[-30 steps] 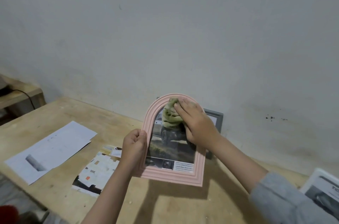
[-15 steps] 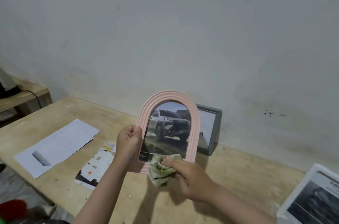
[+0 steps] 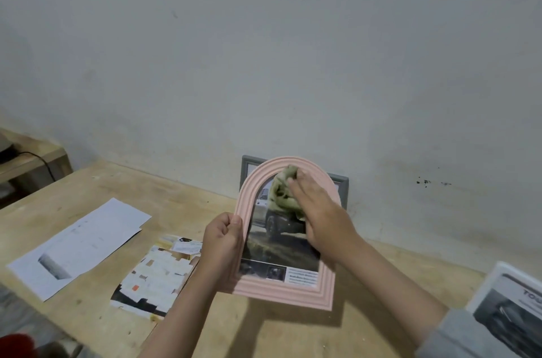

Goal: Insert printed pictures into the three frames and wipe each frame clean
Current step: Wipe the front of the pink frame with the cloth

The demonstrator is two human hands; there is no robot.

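My left hand (image 3: 223, 236) clasps the left edge of the pink arched frame (image 3: 325, 284), held up over the table (image 3: 264, 334). A car picture (image 3: 278, 249) sits inside the frame. My right hand (image 3: 319, 211), fingers flat, presses a green cloth (image 3: 283, 196) against its upper glass. A grey frame (image 3: 343, 181) stands just behind.

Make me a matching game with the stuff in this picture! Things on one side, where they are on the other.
1 pink frame
2 green cloth
3 grey frame
4 white paper

A flat on the table
B gripped by the left hand
C by the wall, behind
D under the right hand

Pairs: 1-B, 2-D, 3-C, 4-A
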